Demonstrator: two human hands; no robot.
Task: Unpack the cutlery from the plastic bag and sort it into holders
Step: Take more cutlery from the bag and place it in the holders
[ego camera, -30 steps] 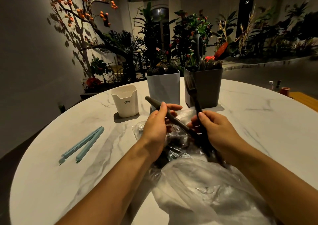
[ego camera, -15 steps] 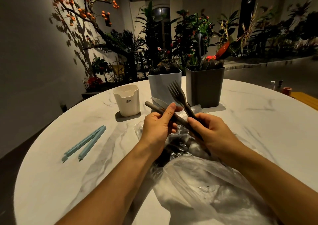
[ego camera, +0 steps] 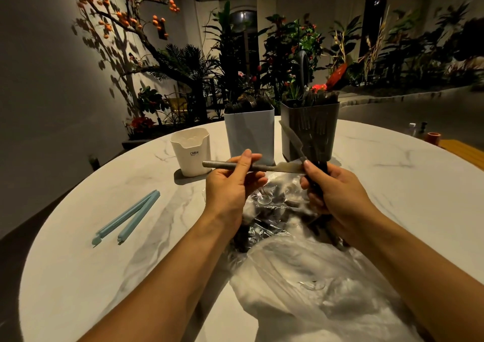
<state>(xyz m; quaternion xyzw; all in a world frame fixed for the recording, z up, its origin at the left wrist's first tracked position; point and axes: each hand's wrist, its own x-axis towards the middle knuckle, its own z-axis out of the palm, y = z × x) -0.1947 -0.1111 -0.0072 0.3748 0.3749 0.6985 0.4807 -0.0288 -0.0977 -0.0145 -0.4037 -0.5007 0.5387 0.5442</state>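
Left hand [ego camera: 230,184] pinches a knife [ego camera: 251,167] by its handle, thumb on top and fingers curled below. The knife lies level, handle to the left, blade pointing right, its tip meeting the right hand's thumb.

Right hand [ego camera: 335,195] is clenched round a bundle of dark cutlery [ego camera: 318,169] held upright. A second knife [ego camera: 293,142] slants up and left out of this grip, and fork tines show in front of the dark holder. The exact count in the bundle cannot be told.

Both hands hover above the open mouth of the plastic bag [ego camera: 314,284], which lies on the table [ego camera: 78,276] between the forearms. More dark cutlery is visible through the clear film near the bag's far end.

Three holders stand in a row beyond the hands:
- cream holder [ego camera: 191,153], leftmost, printed "CRBW"; a smaller line beneath is too small to read. Contents cannot be told.
- white holder [ego camera: 250,134], middle, dark cutlery showing above the rim.
- dark holder [ego camera: 309,129], right, perforated wall, cutlery standing in it.

A blue clip [ego camera: 128,218] lies open in a V on the table's left side, well apart from the bag.

Small bottles [ego camera: 416,128] and an orange cup [ego camera: 432,137] stand at the table's far right edge, blurred. Plants [ego camera: 288,53] and a branch with orange fruit [ego camera: 125,6] fill the background.
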